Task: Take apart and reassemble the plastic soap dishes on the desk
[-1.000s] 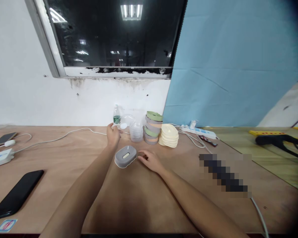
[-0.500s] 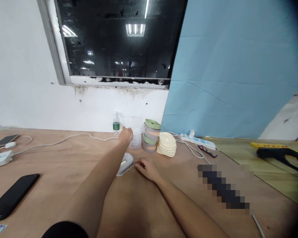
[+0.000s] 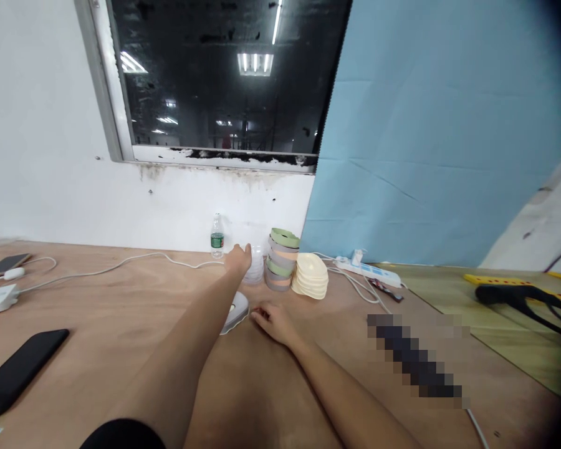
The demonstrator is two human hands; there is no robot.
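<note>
My left hand (image 3: 237, 259) reaches far forward, beside a stack of clear plastic containers (image 3: 256, 268). Its fingers are closed with the thumb up; what they hold, if anything, is hidden behind the hand. My right hand (image 3: 272, 322) rests on the table with loosely curled fingers, apart from one another, and I see nothing in them. Just left of its fingertips lies a low grey-white rounded piece (image 3: 236, 312), partly covered by my left forearm. Right of the clear stack stand green, grey and peach rings (image 3: 282, 259) in a pile, then a stack of cream square-shaped pieces (image 3: 310, 276).
A water bottle (image 3: 217, 238) stands against the wall. White power strips (image 3: 369, 270) with cables lie at the right back and left edge. A black phone (image 3: 23, 371) is at left, another phone (image 3: 4, 265) behind it. Something blurred out (image 3: 414, 358) lies at right.
The view has shifted slightly. My left hand stays by the clear stack, its thumb now more upright. My right hand keeps its place beside the grey-white piece.
</note>
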